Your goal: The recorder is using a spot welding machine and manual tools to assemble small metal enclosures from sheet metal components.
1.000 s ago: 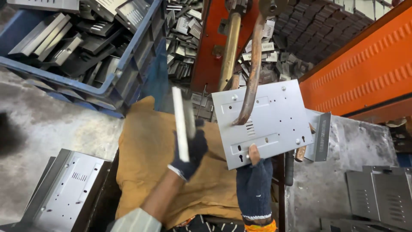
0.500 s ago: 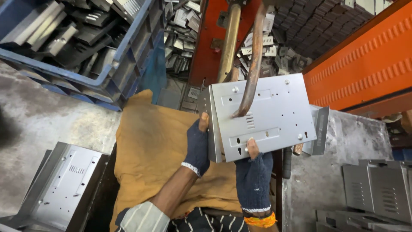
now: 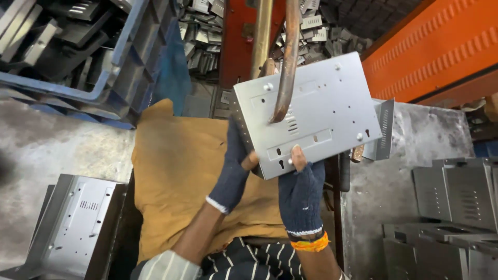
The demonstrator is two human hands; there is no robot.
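Under the curved copper rod [image 3: 284, 67] we hold a flat grey metal panel [image 3: 311, 111], our left hand [image 3: 233, 168] gripping its left edge, our right hand [image 3: 301, 194] closed on its bottom edge, steadying it. Smooth, punched with slots, it hangs above tan cloth [image 3: 181, 171].

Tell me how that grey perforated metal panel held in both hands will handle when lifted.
The sheet-metal panel looks thin with folded edges, so probably stiff yet fairly light. Its bare smooth finish may be slippery; the gloved left hand and right hand pinch only its lower edge.
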